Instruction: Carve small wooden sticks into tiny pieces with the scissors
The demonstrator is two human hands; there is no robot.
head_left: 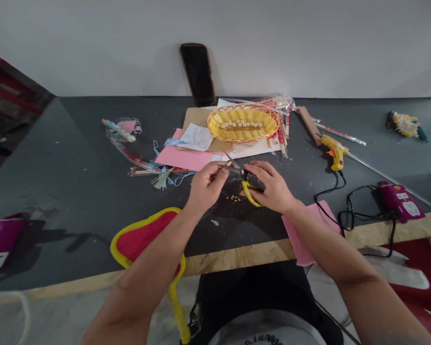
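My right hand [269, 184] grips a pair of scissors [250, 192] with yellow and black handles, their blades parted and pointing left. Between the fingertips of my left hand [208, 187] is a small pale stick [229, 164], right by the blades; most of it is hidden by the fingers. Small tan bits [233, 198] lie scattered on the dark table under the scissors. Beyond both hands stands a yellow woven basket [215, 132] with a cluster of little pale pieces [242, 124] in it.
A yellow glue gun [335, 151] with its black cord lies at right, near a purple power box [402, 203]. A red, yellow-edged padded shape [140, 237] sits under my left forearm. Pink paper [183, 155], tassels [163, 178] and a leaning phone [198, 74] are farther back.
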